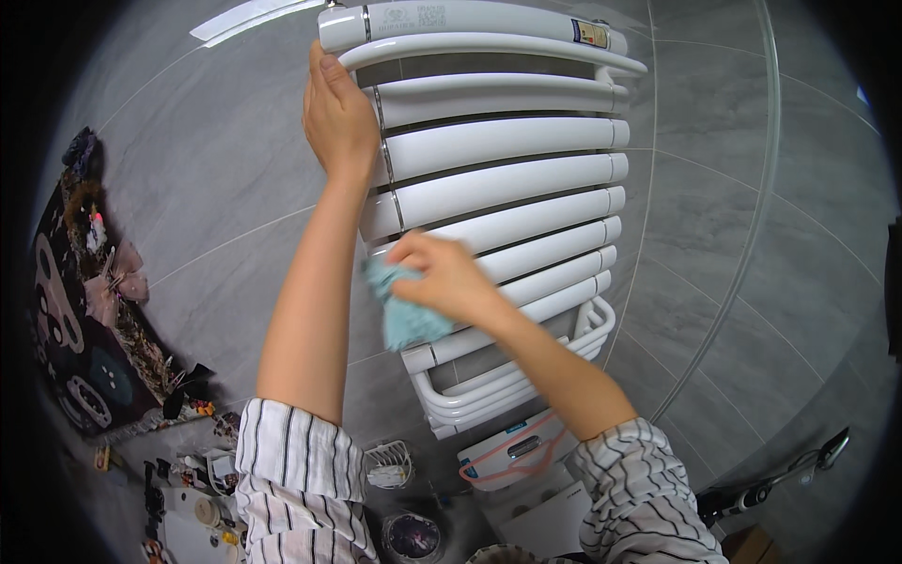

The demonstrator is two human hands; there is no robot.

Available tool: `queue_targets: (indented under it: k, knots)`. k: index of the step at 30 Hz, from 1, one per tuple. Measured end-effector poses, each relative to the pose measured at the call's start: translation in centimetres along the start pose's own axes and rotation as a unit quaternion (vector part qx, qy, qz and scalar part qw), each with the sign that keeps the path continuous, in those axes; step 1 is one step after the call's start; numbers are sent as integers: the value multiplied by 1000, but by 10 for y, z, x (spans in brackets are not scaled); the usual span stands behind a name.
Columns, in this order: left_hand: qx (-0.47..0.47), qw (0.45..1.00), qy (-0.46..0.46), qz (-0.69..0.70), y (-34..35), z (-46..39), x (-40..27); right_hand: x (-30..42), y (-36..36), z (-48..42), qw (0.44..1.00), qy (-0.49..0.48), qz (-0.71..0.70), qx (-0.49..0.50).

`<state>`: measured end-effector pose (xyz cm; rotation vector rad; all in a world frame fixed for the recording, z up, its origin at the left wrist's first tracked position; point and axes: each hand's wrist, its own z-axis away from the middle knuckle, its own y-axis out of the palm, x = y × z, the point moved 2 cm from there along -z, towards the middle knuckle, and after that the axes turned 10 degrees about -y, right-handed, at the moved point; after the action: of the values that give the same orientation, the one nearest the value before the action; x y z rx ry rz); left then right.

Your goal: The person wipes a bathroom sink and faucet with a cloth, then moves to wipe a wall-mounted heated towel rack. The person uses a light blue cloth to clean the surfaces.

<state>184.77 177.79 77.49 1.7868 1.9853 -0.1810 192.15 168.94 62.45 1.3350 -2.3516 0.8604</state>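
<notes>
A white towel radiator [507, 141] with wide slats and a wire-like rail shelf at its lower end hangs on the grey tiled wall. My left hand [342, 120] rests against its upper left end, thumb near the curved top bar, holding no loose thing. My right hand [444, 282] is shut on a light teal cloth [412, 317], pressed by the left ends of the middle slats. The hand and cloth are slightly blurred. The cloth hides part of the slats' left ends.
A pink hanger [521, 462] and a white box lie below the radiator. A wire basket [389, 465] is lower left of them. Decorated dark hanging [84, 331] is at the left. A glass panel edge [764, 162] curves down the right, above a dark-handled appliance [754, 497].
</notes>
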Motion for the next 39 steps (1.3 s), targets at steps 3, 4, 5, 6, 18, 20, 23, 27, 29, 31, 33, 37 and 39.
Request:
queue_targets:
  k: [3, 4, 5, 6, 18, 20, 23, 27, 29, 31, 33, 37, 39]
  knots:
    - [-16, 1000, 21, 10, 8, -3, 4, -6, 39, -24, 969, 67, -238, -15]
    - [-30, 999, 36, 13, 9, -5, 6, -4, 44, -30, 941, 97, -322, -35]
    - [-44, 998, 51, 17, 12, -7, 8, -1, 39, -34, 942, 90, -320, -46]
    - [-57, 997, 56, 18, 13, -8, 12, 6, 32, -37, 942, 84, -320, -57]
    - [-3, 995, 32, 97, 8, -9, 16, 119, -114, -64, 742, -429, 353, -375]
    - [14, 991, 17, 133, 6, -8, 16, 109, -127, -85, 721, -437, 446, -299]
    - [86, 956, -35, 278, 2, -20, 33, 91, -105, -105, 706, -454, 509, -189]
    - [187, 861, -134, 454, -9, -20, 33, 95, -71, -136, 719, -465, 502, -123]
    - [218, 836, -172, 473, -25, -18, 24, 105, -45, -148, 719, -388, 571, -75]
    - [170, 871, -152, 435, -37, -21, 27, 109, -20, -164, 667, -303, 680, -36]
    - [157, 897, -159, 381, -46, -20, 33, 109, 0, -173, 612, -232, 756, -6]
    - [174, 977, -108, 52, -73, -20, 40, 119, 17, -181, 532, -167, 827, 70]
    - [128, 926, 90, -344, -80, -19, 42, 117, 11, -185, 543, -186, 814, 87]
